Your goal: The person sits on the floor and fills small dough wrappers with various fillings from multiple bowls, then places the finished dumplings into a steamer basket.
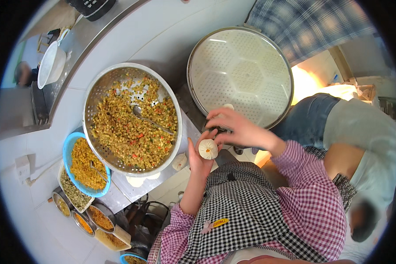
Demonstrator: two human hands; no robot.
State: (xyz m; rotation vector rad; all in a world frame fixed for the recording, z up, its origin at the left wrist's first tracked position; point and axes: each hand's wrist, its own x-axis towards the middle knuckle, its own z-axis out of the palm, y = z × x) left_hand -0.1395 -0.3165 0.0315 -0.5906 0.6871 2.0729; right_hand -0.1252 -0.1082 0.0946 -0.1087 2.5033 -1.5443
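A pleated white dough bun (208,149) with an orange filling dot at its centre rests in my left hand (199,161). My right hand (239,127) hovers just above and beside the bun, slightly blurred, its fingers spread and curved. Behind those fingers lies the near edge of a round perforated steamer tray (244,76), where a white dough piece (228,106) partly shows. On the metal table, flat dough pieces (136,181) lie beside the large colander (179,132). Another filled dough piece (179,161) sits near the table edge.
The colander holds diced filling (132,132) and a metal spoon (151,120). Left of it, a blue basin (66,148) holds orange filling and a spoon. Several smaller filling containers (100,217) stand below. Another person (359,122) is close on the right; a plaid cloth (310,26) hangs behind.
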